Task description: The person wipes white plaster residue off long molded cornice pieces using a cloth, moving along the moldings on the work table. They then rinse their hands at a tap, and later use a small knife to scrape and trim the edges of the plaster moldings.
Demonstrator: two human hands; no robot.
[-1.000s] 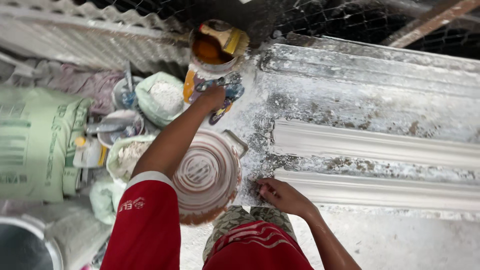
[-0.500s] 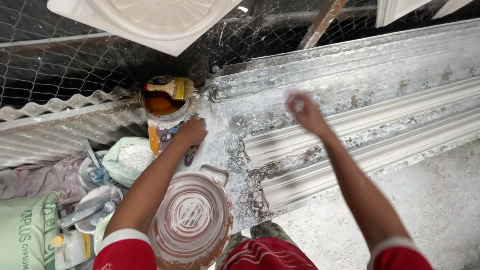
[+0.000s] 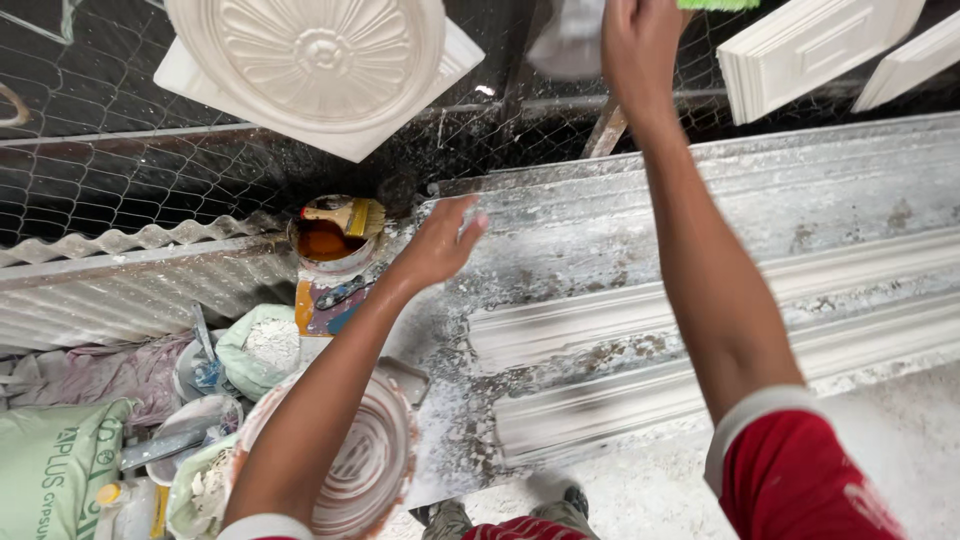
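Head view shows me a big change from a second ago: the right hand [image 3: 637, 40] was resting low on the white moulded strip [image 3: 720, 330], and now that arm is stretched way up to the top of the picture. The left hand [image 3: 438, 245] has come off the tin of orange-brown liquid [image 3: 328, 243] and now floats over the dusty grey bench [image 3: 600, 220]. To me this means the work with the tin and its brush [image 3: 345, 214] has stopped for now, and the reaching up high is what matters. The right hand looks curled by a bright green thing [image 3: 718, 4] at the very top edge, but the picture cuts it off, so I cannot tell if the fingers are closed on it or only touching it. The left hand is open. Its fingers [image 3: 466, 222] are a little apart and gently bent, white with dust, and they hold nothing and touch nothing. The tin sits just to the left of that hand, by the bench's end, with the brush lying across its rim. Below the left arm sits a round bucket [image 3: 365, 470] with white rings inside. A white round carved plate [image 3: 320, 60] hangs on the wire fence above.
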